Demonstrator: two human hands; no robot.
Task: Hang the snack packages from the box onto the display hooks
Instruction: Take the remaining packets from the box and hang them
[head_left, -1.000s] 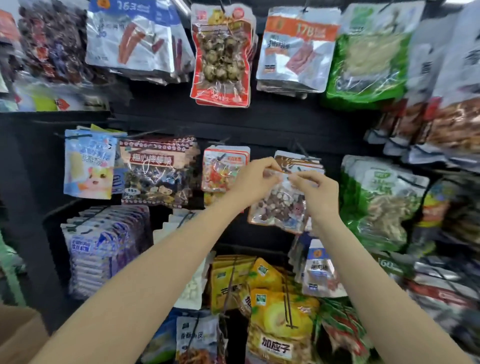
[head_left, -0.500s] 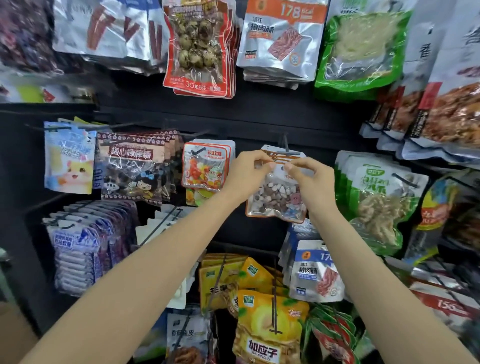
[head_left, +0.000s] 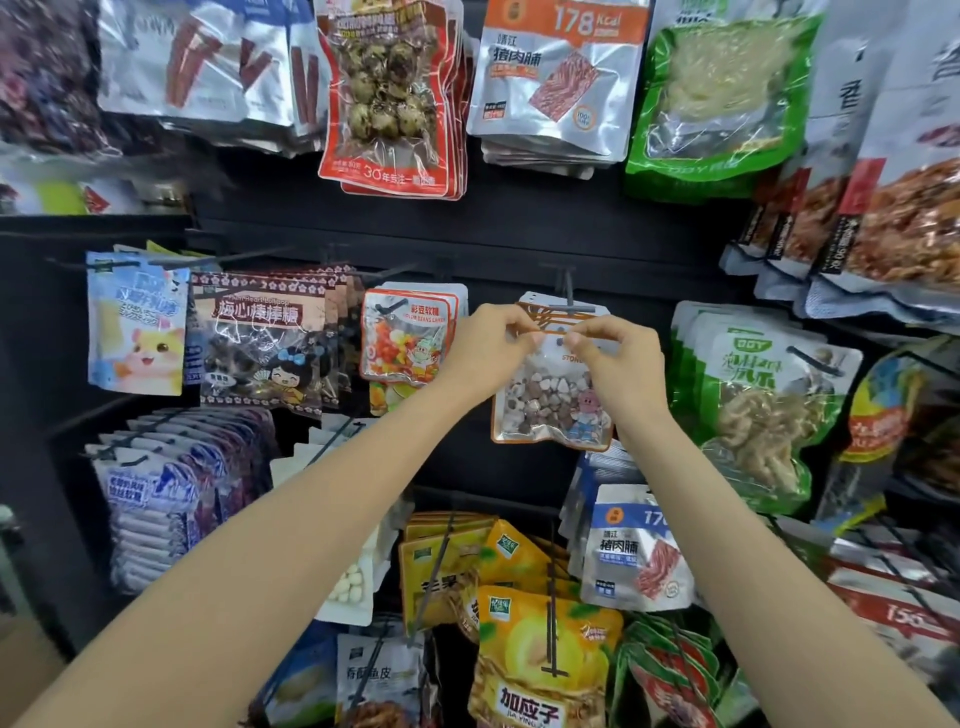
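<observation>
A clear snack package (head_left: 550, 402) with an orange edge, filled with brown and white pieces, hangs in front of the black display wall at centre. My left hand (head_left: 493, 345) pinches its top left edge and my right hand (head_left: 615, 358) pinches its top right edge. The package's top sits just below the tip of a dark display hook (head_left: 569, 301), where more packages of the same kind (head_left: 540, 306) hang behind it. Whether the hole is over the hook I cannot tell. The box is out of view.
Full hooks surround the spot: colour-bean candy (head_left: 408, 340) to the left, green bags (head_left: 753, 395) to the right, quail-egg packs (head_left: 389, 98) and silver jerky packs (head_left: 556, 83) above, yellow bags (head_left: 540, 660) with protruding hooks below.
The camera has come closer to the wall. My hands keep their pinch on the package and have lifted its top edge nearer the hook tip.
</observation>
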